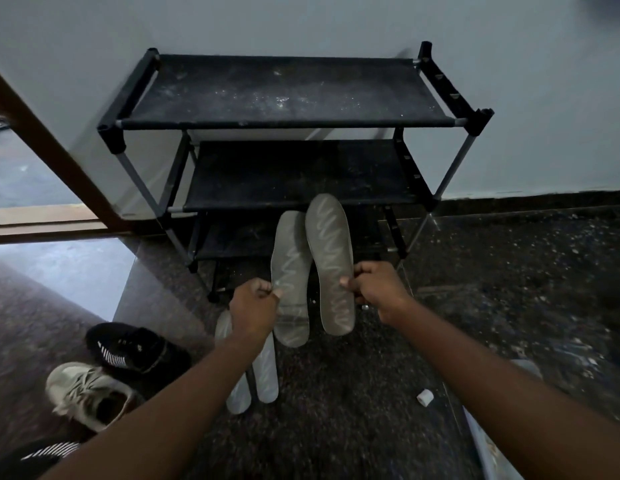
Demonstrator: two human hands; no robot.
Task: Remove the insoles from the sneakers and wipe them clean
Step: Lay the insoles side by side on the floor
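Observation:
I hold two grey insoles with a pale zigzag pattern upright side by side in front of a shoe rack. My left hand (254,304) pinches the left insole (290,271) at its edge. My right hand (376,287) grips the right insole (331,258) round its side. Two more pale insoles (265,370) lie on the floor below my left forearm, partly hidden by it. A black sneaker (135,348) and a beige sneaker (88,394) sit on the floor at the lower left. Another black sneaker (42,457) shows at the bottom left corner.
A dusty black shoe rack (284,91) with several shelves stands against the pale wall. A brown door frame (49,143) runs along the left. A small white object (425,397) lies on the dark speckled floor to the right. A light blue thing (488,445) lies by my right arm.

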